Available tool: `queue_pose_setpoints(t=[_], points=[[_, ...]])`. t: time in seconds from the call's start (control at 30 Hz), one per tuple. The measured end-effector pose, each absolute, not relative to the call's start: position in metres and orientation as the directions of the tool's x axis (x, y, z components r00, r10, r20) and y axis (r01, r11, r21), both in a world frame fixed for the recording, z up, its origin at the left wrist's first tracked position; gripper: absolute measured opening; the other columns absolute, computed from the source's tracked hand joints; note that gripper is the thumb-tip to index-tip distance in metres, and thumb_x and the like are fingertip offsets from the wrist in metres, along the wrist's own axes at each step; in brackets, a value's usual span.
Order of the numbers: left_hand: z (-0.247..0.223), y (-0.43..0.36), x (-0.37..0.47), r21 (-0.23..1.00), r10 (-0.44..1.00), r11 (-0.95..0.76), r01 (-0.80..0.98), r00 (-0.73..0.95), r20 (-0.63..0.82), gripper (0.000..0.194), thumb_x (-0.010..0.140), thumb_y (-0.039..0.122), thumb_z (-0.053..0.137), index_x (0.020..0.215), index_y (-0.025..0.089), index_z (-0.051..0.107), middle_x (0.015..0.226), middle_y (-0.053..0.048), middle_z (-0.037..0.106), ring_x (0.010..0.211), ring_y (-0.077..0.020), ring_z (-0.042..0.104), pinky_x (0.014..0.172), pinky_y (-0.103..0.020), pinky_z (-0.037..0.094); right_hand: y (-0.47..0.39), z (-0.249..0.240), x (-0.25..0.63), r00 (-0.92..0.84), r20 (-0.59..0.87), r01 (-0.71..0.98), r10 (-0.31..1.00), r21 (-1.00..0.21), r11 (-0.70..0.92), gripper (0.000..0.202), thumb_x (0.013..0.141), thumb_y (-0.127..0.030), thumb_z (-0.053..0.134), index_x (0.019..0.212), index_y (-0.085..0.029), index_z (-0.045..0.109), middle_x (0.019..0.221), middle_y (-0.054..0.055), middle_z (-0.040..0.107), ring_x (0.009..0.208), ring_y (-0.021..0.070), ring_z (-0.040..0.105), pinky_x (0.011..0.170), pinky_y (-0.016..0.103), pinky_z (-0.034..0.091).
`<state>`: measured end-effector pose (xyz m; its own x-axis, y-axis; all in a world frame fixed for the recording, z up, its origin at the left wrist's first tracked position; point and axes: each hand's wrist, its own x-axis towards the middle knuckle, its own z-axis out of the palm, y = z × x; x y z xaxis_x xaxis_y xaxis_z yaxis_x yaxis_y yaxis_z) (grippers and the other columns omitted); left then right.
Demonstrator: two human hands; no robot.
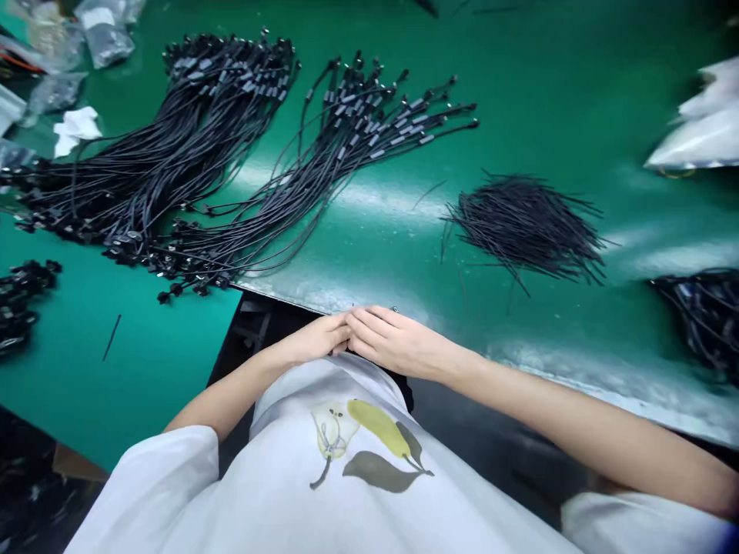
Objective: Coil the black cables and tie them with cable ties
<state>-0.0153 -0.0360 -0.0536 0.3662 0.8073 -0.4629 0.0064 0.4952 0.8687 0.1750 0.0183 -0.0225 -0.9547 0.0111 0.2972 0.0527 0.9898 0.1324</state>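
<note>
Both hands rest together at the front edge of the green table, close to my body. My left hand (321,338) lies mostly under the fingers of my right hand (381,338), and the fingers of both are drawn together. Whatever is between them, if anything, is hidden; a tiny metallic tip shows just behind the right hand. Nearest on the left lies a bundle of black cables (289,204) with grey sleeves near their far ends. Off to the right is a pile of thin black strips (528,223), perhaps cable ties.
A larger bundle of black cables (185,131) spreads at the back left, beside clear plastic bags (107,35). More black parts (23,304) sit at the left edge. On the right are a white bag (701,127) and a dark bundle (704,315). The green table (554,77) has a front edge.
</note>
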Motion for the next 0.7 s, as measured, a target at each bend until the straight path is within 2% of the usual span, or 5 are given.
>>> queue_pose_setpoints(t=[0.17, 0.37, 0.5, 0.6, 0.7], points=[[-0.049, -0.038, -0.020, 0.804, 0.760, 0.580, -0.132, 0.443, -0.475, 0.041, 0.077, 0.054, 0.064, 0.081, 0.013, 0.062, 0.054, 0.006, 0.042, 0.048, -0.0075, 0.037, 0.048, -0.022, 0.027, 0.022, -0.015, 0.165, -0.974, 0.226, -0.008, -0.035, 0.117, 0.993, 0.018, 0.094, -0.013, 0.044, 0.090, -0.013, 0.062, 0.095, 0.012, 0.066, 0.094, 0.0212, 0.060, 0.084, 0.038, 0.047], [-0.053, -0.041, -0.022, 0.746, 0.725, 0.641, -0.179, 0.460, -0.512, 0.046, 0.081, 0.039, 0.059, 0.119, 0.013, 0.061, 0.054, 0.007, 0.042, 0.045, -0.0068, 0.033, 0.047, -0.021, 0.025, 0.016, -0.011, 0.158, -0.981, 0.155, -0.050, -0.114, 0.363, 0.930, 0.035, 0.092, -0.007, 0.032, 0.108, -0.008, 0.063, 0.093, 0.014, 0.063, 0.080, 0.0217, 0.056, 0.074, 0.037, 0.043], [-0.051, -0.044, -0.018, 0.767, 0.735, 0.632, -0.111, 0.399, -0.548, 0.064, 0.085, 0.032, 0.052, 0.145, 0.012, 0.037, 0.062, 0.005, 0.049, 0.051, -0.0098, 0.044, 0.051, -0.023, 0.034, 0.010, -0.007, 0.156, -0.993, 0.079, -0.049, -0.092, 0.437, 0.898, 0.033, 0.085, -0.003, 0.037, 0.088, -0.012, 0.069, 0.077, 0.011, 0.058, 0.068, 0.0219, 0.050, 0.061, 0.036, 0.037], [-0.045, -0.047, -0.015, 0.847, 0.792, 0.521, 0.108, 0.308, -0.527, 0.068, 0.081, 0.021, 0.053, 0.147, 0.015, 0.036, 0.096, -0.009, 0.066, 0.091, -0.0209, 0.062, 0.081, -0.035, 0.047, 0.011, -0.008, 0.153, -0.996, 0.068, -0.018, -0.054, 0.442, 0.897, 0.032, 0.083, -0.002, 0.038, 0.079, -0.015, 0.068, 0.069, 0.009, 0.053, 0.061, 0.0208, 0.043, 0.055, 0.035, 0.029], [-0.043, -0.044, -0.010, 0.870, 0.848, 0.439, 0.225, 0.217, -0.484, 0.074, 0.074, 0.013, 0.056, 0.146, 0.014, 0.038, 0.145, -0.016, 0.047, 0.136, -0.0297, 0.040, 0.112, -0.044, 0.029, 0.019, -0.017, 0.148, -0.983, 0.163, 0.138, 0.079, 0.395, 0.908, 0.028, 0.080, -0.002, 0.041, 0.073, -0.015, 0.065, 0.061, 0.007, 0.050, 0.055, 0.0197, 0.040, 0.053, 0.034, 0.026]])
